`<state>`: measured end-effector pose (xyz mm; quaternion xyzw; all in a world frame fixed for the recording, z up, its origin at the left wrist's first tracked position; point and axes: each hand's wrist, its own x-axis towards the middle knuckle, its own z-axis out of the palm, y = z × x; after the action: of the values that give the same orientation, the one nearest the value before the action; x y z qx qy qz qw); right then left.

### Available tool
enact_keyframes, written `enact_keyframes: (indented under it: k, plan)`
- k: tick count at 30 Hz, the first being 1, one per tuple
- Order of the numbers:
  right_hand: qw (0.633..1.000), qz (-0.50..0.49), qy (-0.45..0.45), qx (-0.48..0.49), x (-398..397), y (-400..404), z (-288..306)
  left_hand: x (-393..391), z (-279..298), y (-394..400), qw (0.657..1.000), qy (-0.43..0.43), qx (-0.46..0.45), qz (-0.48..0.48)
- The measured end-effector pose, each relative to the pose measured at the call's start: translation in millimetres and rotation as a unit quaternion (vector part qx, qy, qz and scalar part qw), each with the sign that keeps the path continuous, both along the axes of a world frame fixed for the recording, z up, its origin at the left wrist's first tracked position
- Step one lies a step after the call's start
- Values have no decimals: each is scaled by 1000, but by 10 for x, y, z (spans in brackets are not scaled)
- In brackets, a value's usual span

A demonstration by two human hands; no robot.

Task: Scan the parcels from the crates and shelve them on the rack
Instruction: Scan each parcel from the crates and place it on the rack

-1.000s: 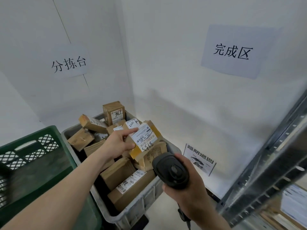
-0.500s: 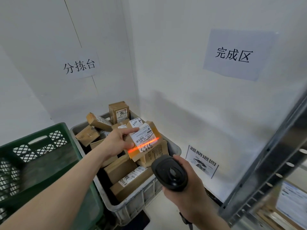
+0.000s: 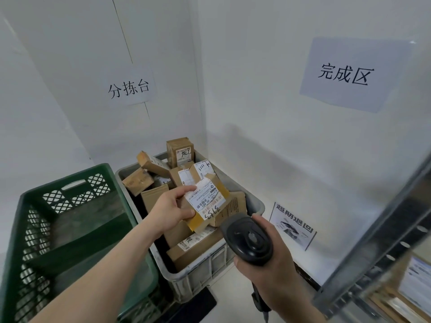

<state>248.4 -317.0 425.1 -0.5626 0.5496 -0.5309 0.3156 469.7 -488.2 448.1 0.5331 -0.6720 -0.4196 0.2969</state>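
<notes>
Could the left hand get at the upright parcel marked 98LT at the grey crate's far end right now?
Probably not yet: the left hand is shut on a labelled parcel. The 98LT parcel itself stands uncovered.

Both forearms outstretched, left hand point(image 3: 169, 212) and right hand point(image 3: 271, 264) each curled closed in grip.

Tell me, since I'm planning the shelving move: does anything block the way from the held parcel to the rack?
Only the scanner in the right hand, which sits between the parcel in the left hand and the rack. Otherwise nothing visible.
</notes>
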Motion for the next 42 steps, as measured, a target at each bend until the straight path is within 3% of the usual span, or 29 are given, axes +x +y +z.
enact_keyframes:
  k: [6, 11, 15, 18, 22, 27, 34, 38, 42]
  plan:
    - [1000, -17, 19, -12, 207, -34, 19, 154, -11, -107, 998, -57, -37, 3]
    - [998, -50, 22, -20, 426, -118, 22, 295, -24, -207, 952, -189, -241, -21]
    - [998, -66, -9, -12, 661, -178, -17, 440, -66, -288, 928, -215, -301, -35]
    - [997, -82, -13, -7, 791, -204, -53, 493, -42, -320, 937, -196, -286, -34]
    - [996, -90, 13, -2, 935, -229, -86, 553, 42, -407, 989, -94, -110, -14]
    - [995, -99, 18, -9, 1057, -245, -115, 670, -4, -527, 999, -23, -39, -26]
    - [994, -113, 3, -9, 1183, -269, -121, 767, -59, -606, 998, -29, -49, -26]
    - [992, -125, 18, -8, 1228, -247, -106, 745, -111, -588, 984, -108, -139, -42]
    - [990, -139, 32, -9, 1257, -196, -95, 679, -174, -548, 965, -128, -215, -75]
